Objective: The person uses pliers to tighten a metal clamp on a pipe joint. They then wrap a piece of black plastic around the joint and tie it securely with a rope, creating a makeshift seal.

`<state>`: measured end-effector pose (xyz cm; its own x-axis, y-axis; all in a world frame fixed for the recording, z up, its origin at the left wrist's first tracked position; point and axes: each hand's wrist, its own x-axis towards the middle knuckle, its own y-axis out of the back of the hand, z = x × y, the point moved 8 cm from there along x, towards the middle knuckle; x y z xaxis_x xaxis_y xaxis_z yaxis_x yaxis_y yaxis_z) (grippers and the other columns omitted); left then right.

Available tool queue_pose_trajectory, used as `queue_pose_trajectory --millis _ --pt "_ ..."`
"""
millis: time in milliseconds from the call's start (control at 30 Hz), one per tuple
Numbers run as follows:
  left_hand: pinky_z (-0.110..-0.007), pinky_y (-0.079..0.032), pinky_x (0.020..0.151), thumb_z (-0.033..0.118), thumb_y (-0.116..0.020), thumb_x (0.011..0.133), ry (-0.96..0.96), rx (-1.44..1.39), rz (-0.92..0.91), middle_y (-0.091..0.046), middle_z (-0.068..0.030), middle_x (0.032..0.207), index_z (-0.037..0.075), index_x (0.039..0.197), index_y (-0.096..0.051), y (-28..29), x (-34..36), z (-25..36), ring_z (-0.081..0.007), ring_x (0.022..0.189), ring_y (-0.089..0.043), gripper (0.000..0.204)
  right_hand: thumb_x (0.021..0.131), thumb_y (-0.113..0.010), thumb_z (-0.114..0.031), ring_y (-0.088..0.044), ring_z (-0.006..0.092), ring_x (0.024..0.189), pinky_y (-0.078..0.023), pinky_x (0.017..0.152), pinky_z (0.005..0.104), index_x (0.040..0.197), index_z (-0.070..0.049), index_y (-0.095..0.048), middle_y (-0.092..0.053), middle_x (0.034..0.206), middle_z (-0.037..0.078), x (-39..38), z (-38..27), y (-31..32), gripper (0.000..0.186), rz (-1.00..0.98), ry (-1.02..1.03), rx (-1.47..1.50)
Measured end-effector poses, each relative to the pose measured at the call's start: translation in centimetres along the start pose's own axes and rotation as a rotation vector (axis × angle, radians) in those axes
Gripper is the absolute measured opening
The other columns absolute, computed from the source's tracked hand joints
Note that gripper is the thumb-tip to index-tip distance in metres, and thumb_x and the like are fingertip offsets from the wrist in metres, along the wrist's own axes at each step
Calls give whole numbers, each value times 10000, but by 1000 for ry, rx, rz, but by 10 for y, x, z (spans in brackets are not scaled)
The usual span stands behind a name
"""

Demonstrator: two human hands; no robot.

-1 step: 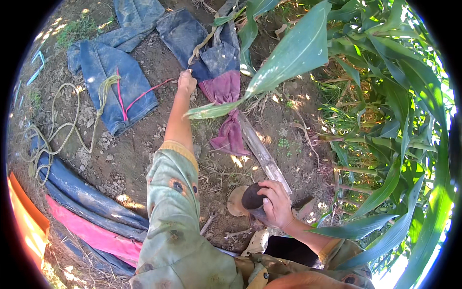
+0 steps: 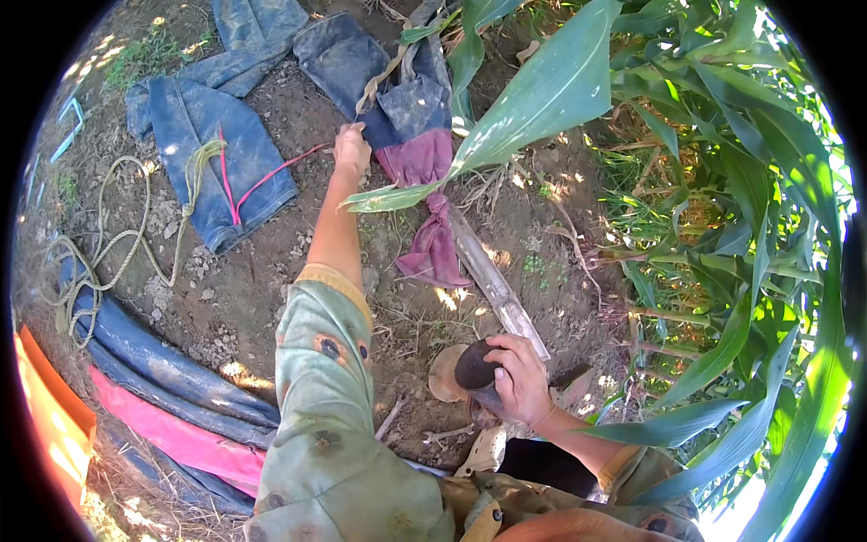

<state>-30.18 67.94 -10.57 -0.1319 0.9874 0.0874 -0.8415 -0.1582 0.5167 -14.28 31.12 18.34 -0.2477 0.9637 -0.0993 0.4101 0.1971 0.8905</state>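
Left grip [image 2: 352, 144] pinches cloth [image 2: 414, 110] edge, right grip [image 2: 517, 378] clasps dark tube [image 2: 472, 365]; knot [image 2: 437, 206] right of left grip already tied, tube apart from cloth.

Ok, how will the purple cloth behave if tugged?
The purple cloth is probably floppy, since it is wrinkled and its tail flares loosely below the knot. The knot will likely keep it bunched there, as it looks tight. Its upper edge meets the blue cloth, so a pull may drag that too.

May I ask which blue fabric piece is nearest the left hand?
The blue piece with knotted purple cloth; the others, including one under pink cord, lie farther left.
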Motion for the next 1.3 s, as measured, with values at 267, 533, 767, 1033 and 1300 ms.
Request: queue_pose_trajectory --millis 267,533,767,1033,1300 --pt "-365 -469 913 -36 -623 779 -87 -509 -159 -539 -190 1201 16 1199 -547 109 -173 128 -277 1046 -564 430 812 -505 -126 -505 351 1039 -421 892 444 942 -51 -567 -543 1117 118 -8 5 6 163 12 -51 -23" --pt "-508 -363 996 89 -608 832 -367 562 253 -488 -153 1323 56 1199 -534 191 -103 80 -269 1205 -481 375 825 -491 -105 -506 343 1031 -424 887 437 933 -40 -560 -536 1105 124 -8 3 5 144 17 -40 -14" --pt "-565 -272 1039 547 -669 749 178 1054 -222 -459 -126 1351 56 1380 -375 205 -69 19 -294 1261 -417 852 826 -489 -97 -513 336 1018 -430 879 425 930 -45 -564 -540 1095 118 -12 5 6 138 34 -56 -32" --pt "-481 -435 901 338 -715 757 237 640 -124 -559 -117 1205 64 1200 -569 281 -62 -34 -294 1039 -585 541 831 -489 -111 -517 319 1004 -428 874 413 920 -49 -565 -552 1082 108 -8 -1 5 133 56 -13 -31" --pt "-308 -495 655 65 -577 715 -1024 57 -233 -537 -54 826 112 899 -583 205 -270 327 -225 745 -554 190 952 -442 -258 -513 310 1091 -408 938 367 1135 -36 -537 -550 1158 146 -20 32 4 303 124 -193 243"
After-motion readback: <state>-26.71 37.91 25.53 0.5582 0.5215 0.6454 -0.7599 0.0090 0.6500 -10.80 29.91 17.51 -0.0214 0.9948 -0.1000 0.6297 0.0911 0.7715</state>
